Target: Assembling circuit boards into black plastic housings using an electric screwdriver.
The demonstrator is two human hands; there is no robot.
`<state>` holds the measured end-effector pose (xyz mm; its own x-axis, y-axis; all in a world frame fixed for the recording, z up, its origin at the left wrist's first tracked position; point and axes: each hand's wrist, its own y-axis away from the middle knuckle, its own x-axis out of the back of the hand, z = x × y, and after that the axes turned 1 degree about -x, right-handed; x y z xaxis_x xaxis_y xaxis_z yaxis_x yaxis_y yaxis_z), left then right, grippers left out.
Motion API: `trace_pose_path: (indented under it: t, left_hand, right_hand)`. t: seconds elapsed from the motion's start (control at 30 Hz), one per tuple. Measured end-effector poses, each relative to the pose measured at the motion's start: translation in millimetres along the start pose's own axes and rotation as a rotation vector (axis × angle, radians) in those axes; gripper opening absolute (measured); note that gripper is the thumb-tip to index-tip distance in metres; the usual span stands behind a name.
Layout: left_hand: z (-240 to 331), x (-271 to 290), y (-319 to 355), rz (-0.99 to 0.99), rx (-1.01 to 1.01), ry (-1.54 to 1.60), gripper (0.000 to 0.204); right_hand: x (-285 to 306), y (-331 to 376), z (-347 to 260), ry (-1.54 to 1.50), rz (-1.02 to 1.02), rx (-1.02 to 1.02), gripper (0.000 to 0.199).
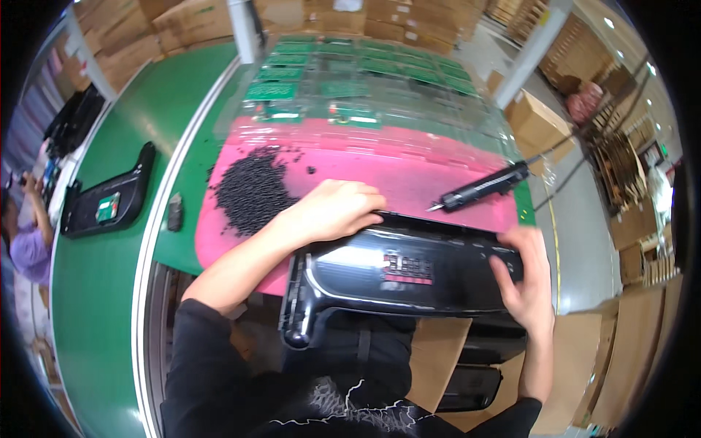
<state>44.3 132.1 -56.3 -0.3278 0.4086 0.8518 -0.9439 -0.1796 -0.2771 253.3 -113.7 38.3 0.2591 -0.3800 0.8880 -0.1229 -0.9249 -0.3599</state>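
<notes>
A glossy black plastic housing point(350, 281) with a small cluster of rectangular cutouts is held over the near edge of the bench, its left end extending into a rounded arm toward me. My left hand point(339, 210) lies across its far left edge, fingers curled over the rim and fingertips partly hidden. At the right end, my right hand point(527, 274) grips the housing with thumb on top and the other fingers around the edge. Beyond it, a black electric screwdriver point(482, 187) rests on the pink mat point(350, 162). A heap of small black screws point(252, 191) lies near my left forearm.
Clear plastic trays point(409, 135) with several green circuit boards point(270, 90) cover the back of the bench. Left, a green conveyor point(95, 314) carries another black housing point(109, 197). An open cardboard box point(442, 350) with black housings stands below. A person point(33, 241) is far left.
</notes>
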Motion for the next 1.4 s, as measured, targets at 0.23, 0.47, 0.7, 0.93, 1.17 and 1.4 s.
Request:
trace_pose_path:
  t: [0.23, 0.47, 0.7, 0.93, 1.17, 1.4]
  left_hand:
    - [3, 2, -6, -0.127, 0.05, -0.068, 0.022]
    - [-10, -15, 3, 0.087, -0.091, 0.017, 0.021]
    - [-22, -26, 7, 0.18, -0.131, 0.055, 0.018]
    - [-21, -27, 1, 0.217, -0.137, 0.211, 0.015]
    - [-12, -20, 1, 0.191, -0.152, 0.188, 0.019]
    - [-5, -11, 4, 0.07, -0.02, -0.04, 0.023]
  right_hand:
    - [-150, -177, -47, -0.082, -0.015, 0.258, 0.043]
    - [-257, -279, -103, 0.057, -0.138, 0.203, 0.048]
    - [-271, -298, -114, 0.186, -0.271, 0.317, 0.056]
    - [-279, -301, -114, 0.131, -0.221, 0.23, 0.054]
    - [-268, -294, -121, 0.18, -0.264, 0.255, 0.058]
    - [-249, -298, -112, -0.067, 0.197, 0.345, 0.048]
